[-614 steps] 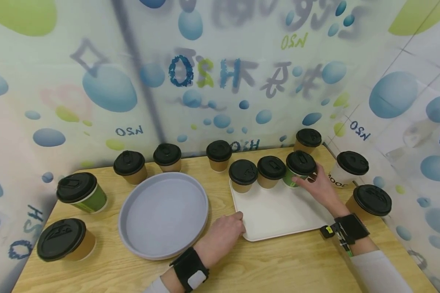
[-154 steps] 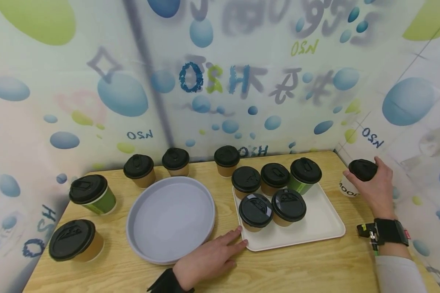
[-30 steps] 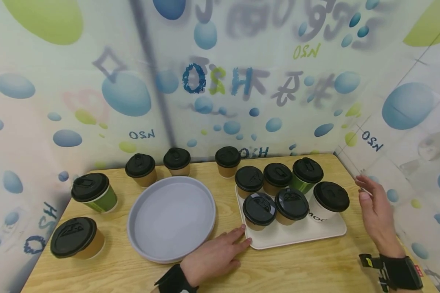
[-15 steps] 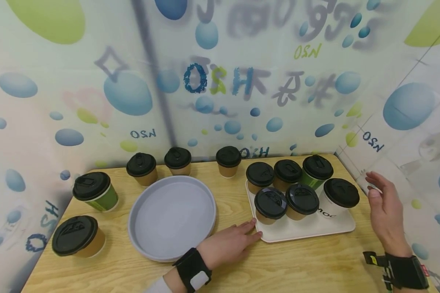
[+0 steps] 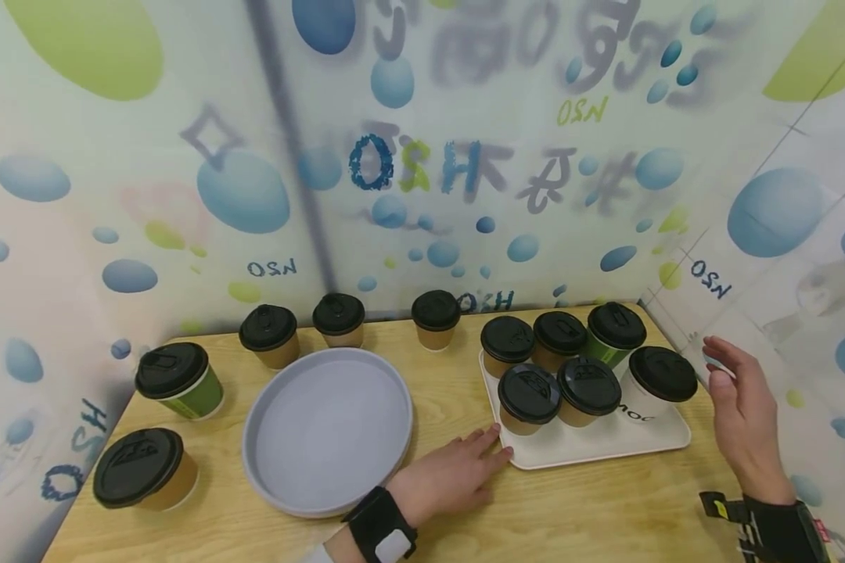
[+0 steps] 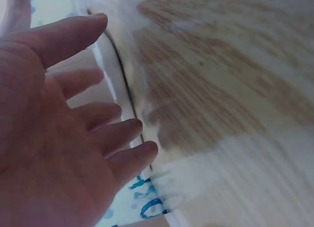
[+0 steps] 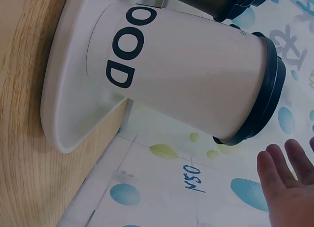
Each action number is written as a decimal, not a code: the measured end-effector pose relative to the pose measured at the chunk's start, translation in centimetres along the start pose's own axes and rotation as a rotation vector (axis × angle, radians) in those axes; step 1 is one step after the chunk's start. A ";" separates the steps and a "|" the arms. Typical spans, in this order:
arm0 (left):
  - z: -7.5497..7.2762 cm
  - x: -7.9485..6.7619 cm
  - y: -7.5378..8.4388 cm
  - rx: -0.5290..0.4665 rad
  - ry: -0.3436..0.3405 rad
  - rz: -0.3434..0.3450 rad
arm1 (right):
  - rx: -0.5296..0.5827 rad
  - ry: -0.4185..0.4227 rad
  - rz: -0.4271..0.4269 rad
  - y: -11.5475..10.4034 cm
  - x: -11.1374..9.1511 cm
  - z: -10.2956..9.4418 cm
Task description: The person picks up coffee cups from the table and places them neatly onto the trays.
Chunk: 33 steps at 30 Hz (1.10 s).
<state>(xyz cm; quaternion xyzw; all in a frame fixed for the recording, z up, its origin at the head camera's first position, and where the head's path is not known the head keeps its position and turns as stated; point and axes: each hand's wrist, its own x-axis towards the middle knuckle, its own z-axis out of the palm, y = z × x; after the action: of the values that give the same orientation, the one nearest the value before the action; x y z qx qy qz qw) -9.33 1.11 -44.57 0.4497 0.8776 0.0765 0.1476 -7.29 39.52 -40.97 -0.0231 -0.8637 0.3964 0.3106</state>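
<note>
My left hand (image 5: 454, 477) reaches to the front left corner of a white rectangular tray (image 5: 595, 451), its extended fingertips right at the rim. On the tray stand several black-lidded paper coffee cups: brown ones, a green one (image 5: 608, 352) at the back and a white one (image 5: 641, 397) with large black letters at the right. My right hand (image 5: 749, 422) is held up just right of the white cup, fingers loose and apart from it. The right wrist view shows the gap between that cup's lid and my fingers. In the left wrist view my palm faces the camera, holding nothing.
A round grey tray (image 5: 327, 434), with nothing on it, lies left of my left hand. Around it stand more lidded cups, including a green one (image 5: 193, 395) and a large brown one (image 5: 172, 485) at the left. Patterned walls (image 5: 422, 258) border the wooden table (image 5: 563, 516).
Over the last second the white tray and its cups have slid right, with my left hand following. Five seconds ago my right hand gripped the white cup beside the tray; it now stands on the tray, released.
</note>
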 end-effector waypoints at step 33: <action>-3.4 -12.9 -8.7 -0.099 0.753 -0.401 | 0.257 -0.117 -0.473 -7.5 -1.3 5.4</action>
<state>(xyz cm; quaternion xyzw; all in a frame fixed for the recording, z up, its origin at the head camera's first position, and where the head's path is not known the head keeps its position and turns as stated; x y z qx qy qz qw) -10.03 -14.43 -41.25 0.2032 0.9355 0.2472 -0.1497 -7.74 30.37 -39.05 0.2417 -0.8042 0.4198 0.3445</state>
